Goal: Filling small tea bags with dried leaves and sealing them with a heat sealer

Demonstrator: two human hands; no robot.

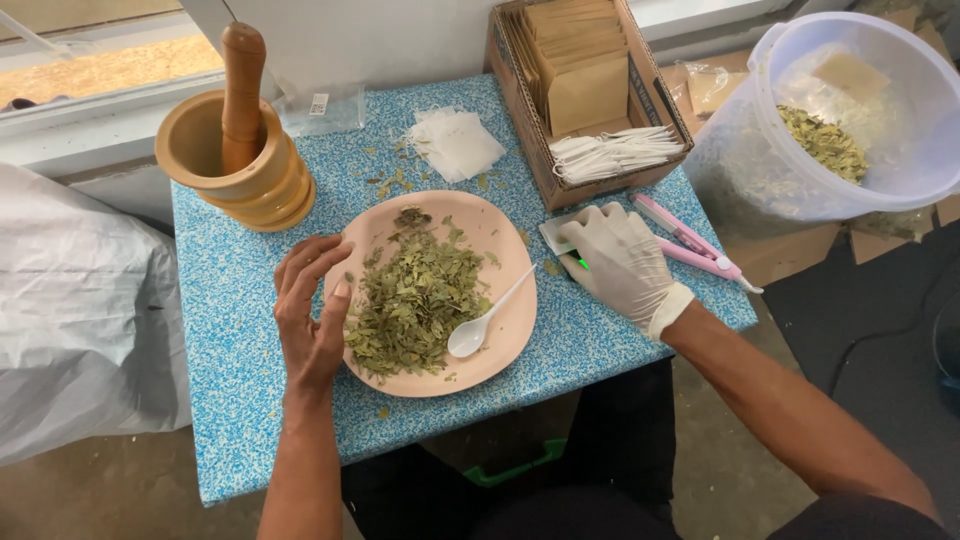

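The bare left hand lies open and loose on the tabletop, fingers slightly curled, its fingertips touching the left rim of the pink plate and holding nothing. The plate carries a heap of dried green leaves, with a white plastic spoon resting on its right side, bowl down near the lower edge and handle pointing up to the right. The right hand, in a white glove, rests palm down just right of the plate, fingers spread flat over a small grey device with a green light glowing under the fingers; it presses rather than grips. Just beside that hand, to the right, a pink tool lies at the tabletop's edge. Behind the hands a cardboard box holds brown paper envelopes and a row of white sachets, and more white sachets lie loose behind the plate. A wooden mortar with an upright pestle stands at the back left. Off the tabletop to the right, a clear plastic bucket holds more dried leaves.
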